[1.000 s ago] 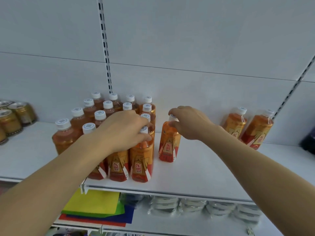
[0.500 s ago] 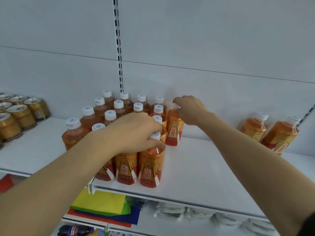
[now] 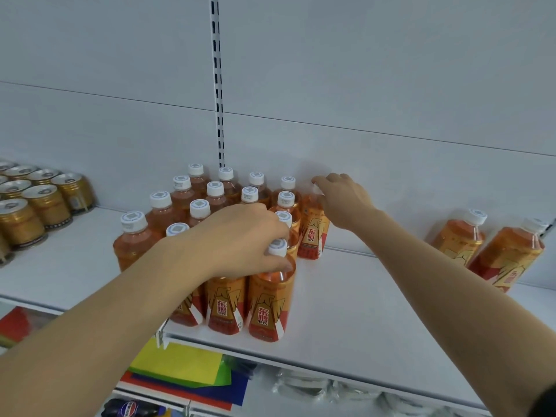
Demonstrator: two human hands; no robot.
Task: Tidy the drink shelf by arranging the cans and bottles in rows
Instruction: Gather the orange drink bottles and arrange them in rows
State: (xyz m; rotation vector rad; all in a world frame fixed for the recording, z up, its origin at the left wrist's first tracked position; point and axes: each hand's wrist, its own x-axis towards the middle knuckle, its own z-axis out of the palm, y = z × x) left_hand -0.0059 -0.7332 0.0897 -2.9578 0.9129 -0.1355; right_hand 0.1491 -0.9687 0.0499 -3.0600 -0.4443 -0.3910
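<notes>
bottles (image 3: pixel 210 224) of orange drink are standing in a tight block of rows on the white shelf (image 3: pixel 355 311), caps up, labels facing forward. right hand (image 3: pixel 343 200) is reaching to the back of the shelf, fingers curled around the cap and neck of a single bottle (image 3: pixel 313 236) that is standing upright just beside the block's right edge, near the back wall. left hand (image 3: pixel 240 239) is resting over the front right corner of the block, fingers curled down around the neck of the front corner bottle (image 3: pixel 267 308), apparently steadying it. two loose bottles (image 3: pixel 487 251) are leaning against the right-hand upright, well apart from the block and not yet in any row. gold cans (image 3: pixel 33 203) are sitting in rows at the far left.

risks, as judged from this layout: the gripped bottle is being held high, so a sideways push could be tipping it into its neighbours and toppling several; the front corner bottle is sitting close to the shelf lip, where a nudge from the left forearm could be sending it over the edge.
</notes>
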